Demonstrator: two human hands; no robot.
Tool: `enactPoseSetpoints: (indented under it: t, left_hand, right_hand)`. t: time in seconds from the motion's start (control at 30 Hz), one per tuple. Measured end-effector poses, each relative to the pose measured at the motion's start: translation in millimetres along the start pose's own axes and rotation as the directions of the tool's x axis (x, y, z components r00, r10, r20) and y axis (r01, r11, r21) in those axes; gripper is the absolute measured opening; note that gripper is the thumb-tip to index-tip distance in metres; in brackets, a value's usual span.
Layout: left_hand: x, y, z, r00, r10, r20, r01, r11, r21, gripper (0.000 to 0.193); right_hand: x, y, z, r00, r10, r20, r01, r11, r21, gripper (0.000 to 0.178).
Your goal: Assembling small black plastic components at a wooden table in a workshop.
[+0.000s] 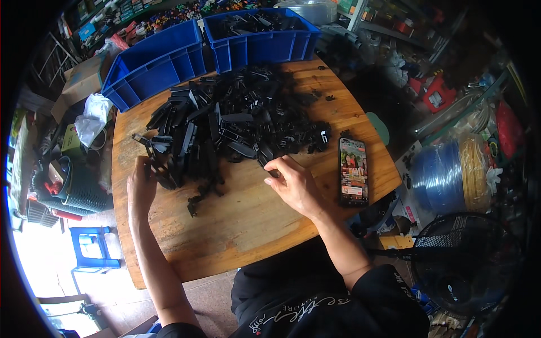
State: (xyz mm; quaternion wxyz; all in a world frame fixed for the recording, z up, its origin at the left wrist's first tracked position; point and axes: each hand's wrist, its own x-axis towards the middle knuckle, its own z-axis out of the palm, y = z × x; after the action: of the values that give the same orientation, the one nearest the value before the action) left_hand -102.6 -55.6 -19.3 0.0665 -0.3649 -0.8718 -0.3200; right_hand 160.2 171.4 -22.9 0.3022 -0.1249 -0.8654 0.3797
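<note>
Black plastic parts (225,127) lie heaped, long and slotted.

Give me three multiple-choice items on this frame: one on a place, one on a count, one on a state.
1. Where does the phone lie?
A. in a crate
B. on the wooden table, beyond the right hand
C. on the floor

2. How many blue crates stand at the table's far edge?
A. one
B. two
C. four

3. The phone's screen is:
A. lit
B. dark
C. face down

Answers: 1 B, it lies flat on the wood at the table's right edge. 2 B, two sit side by side. 3 A, it shows a colourful picture.
</note>
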Motion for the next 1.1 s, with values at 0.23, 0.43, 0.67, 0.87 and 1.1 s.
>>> enactPoseSetpoints:
  t: [0.23, 0.43, 0.67, 0.87, 1.1]
  left_hand:
    - [0, -34, 1, 0.991, -0.018, -0.132, 0.033, 0.993, 0.111, 0.017]
    - [1, 8, 3, 0.985, -0.154, 0.077, 0.151, 0.988, 0.038, 0.026]
    - [0, 3, 2, 0.99, -0.125, 0.063, 0.115, 0.983, 0.146, 0.024]
    - [-5, 22, -4, 0.993, -0.12, 0.007, 0.113, 0.951, 0.289, 0.02]
    - [3, 15, -23, 0.973, -0.221, -0.072, 0.131, 0.777, -0.616, 0.031]
  right_hand:
    - [0, -2, 3, 1.0, 0.007, 0.03, -0.007, 1.0, 0.003, 0.02]
    - [-2, 2, 0, 0.996, -0.061, 0.07, 0.065, 0.996, -0.059, 0.02]
    - [-2, -1, 2, 0.996, -0.058, 0.069, 0.061, 0.998, -0.035, 0.017]
    - [-2, -1, 1, 0.995, -0.058, 0.076, 0.061, 0.998, -0.03, 0.017]
    - [-3, 4, 5, 0.999, -0.033, 0.04, 0.032, 0.999, 0.022, 0.02]
